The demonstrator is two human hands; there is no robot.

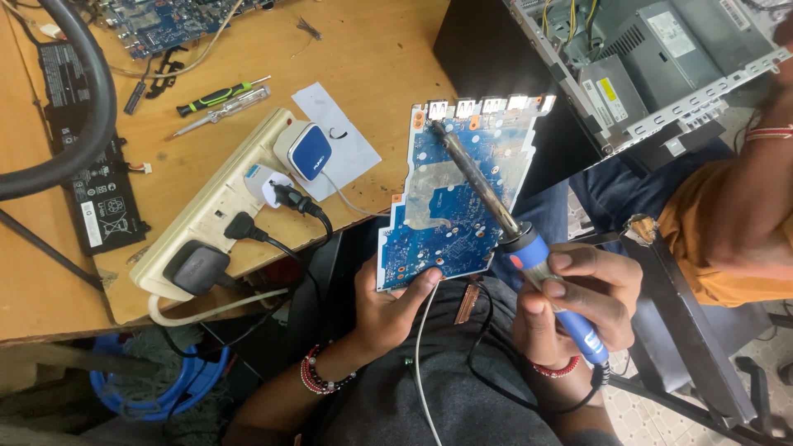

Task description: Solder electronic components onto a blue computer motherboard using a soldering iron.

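My left hand [388,310] pinches the blue circuit board [454,198] at centre frame, steadying it; right-hand fingers [578,289] wrap the soldering iron [496,206], tip near the ports.

At frame centre your left hand [388,310] grips the lower edge of the circuit board [450,211], and your right hand [578,301], to its right, holds the soldering iron [496,219] slanting across the board, tip at its upper left corner. Left of the board, a power strip [206,219] lies on the table [380,58]; two screwdrivers [221,103] lie above it. A computer case [644,66] fills the upper right.
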